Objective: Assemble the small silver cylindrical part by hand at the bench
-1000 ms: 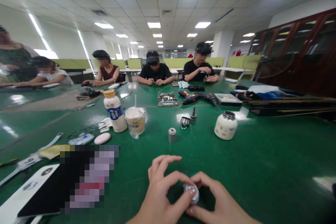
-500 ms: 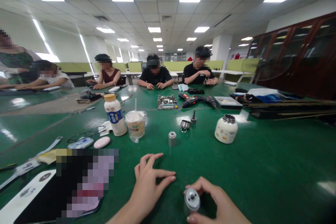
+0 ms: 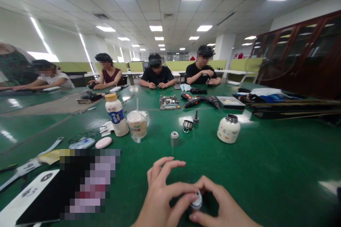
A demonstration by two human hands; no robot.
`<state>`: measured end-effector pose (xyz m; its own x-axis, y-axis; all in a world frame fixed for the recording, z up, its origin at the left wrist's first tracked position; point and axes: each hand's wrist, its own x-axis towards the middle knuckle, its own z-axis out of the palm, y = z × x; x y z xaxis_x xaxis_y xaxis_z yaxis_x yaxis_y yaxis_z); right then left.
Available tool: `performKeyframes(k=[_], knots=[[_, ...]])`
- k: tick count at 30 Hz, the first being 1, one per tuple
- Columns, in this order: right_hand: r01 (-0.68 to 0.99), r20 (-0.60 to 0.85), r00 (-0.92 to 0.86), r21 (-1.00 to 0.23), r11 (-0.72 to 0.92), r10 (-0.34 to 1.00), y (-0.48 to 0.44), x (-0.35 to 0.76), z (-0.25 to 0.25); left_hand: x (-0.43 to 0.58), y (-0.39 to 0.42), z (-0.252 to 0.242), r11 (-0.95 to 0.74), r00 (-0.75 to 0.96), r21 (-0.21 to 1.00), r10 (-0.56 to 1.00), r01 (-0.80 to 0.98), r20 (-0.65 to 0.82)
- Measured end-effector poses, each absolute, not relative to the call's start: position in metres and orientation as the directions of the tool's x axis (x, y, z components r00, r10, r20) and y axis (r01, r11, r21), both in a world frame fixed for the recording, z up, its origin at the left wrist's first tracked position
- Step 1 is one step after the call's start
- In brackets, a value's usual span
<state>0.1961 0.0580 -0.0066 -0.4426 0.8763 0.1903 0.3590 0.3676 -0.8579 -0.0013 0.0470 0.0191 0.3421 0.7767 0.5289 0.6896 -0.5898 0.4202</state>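
**Head view: both hands on one small part**

Head camera. The small silvery round metal part point(image 3: 197, 200) sits low in the frame, at the near edge of the glossy green table point(image 3: 266, 156), caught between the two hands.

Left hand point(image 3: 160, 198): thumb and forefinger tips pinch the part from its left side. The other fingers are lifted and loosely curled, touching nothing.

Right hand point(image 3: 222, 207): fingers curl round the part from the right, with the thumb tip pressed below it. The hand is closed on it, not spread.

The two hands touch at the part. Whether the part rests on the table cannot be told.

Further back on the table, well apart from the hands:
- a short grey metal cylinder point(image 3: 174, 138), upright
- a cream round jar with a metal neck point(image 3: 228, 128), to its right
- a white milk bottle with a blue label point(image 3: 116, 114), just beside a clear plastic cup with a straw point(image 3: 137, 124)
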Motion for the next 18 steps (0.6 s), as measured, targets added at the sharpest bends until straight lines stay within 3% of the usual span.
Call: performKeyframes(k=[7,13,18], knots=[[0.377,0.233,-0.449,-0.826,0.419,0.863,0.056,0.200,-0.007,-0.004,0.048,0.004,-0.622,0.358,0.505,0.771,0.598,0.527],[0.202,0.493,-0.436,-0.762,0.615,0.753,0.053,0.210,-0.003,-0.005,0.053,-0.011,-0.562,0.407,0.546,0.827,0.622,0.387],[0.344,0.458,-0.447,-0.705,0.621,0.768,0.056,0.206,0.002,-0.004,0.053,-0.010,-0.548,0.429,0.533,0.836,0.645,0.341]])
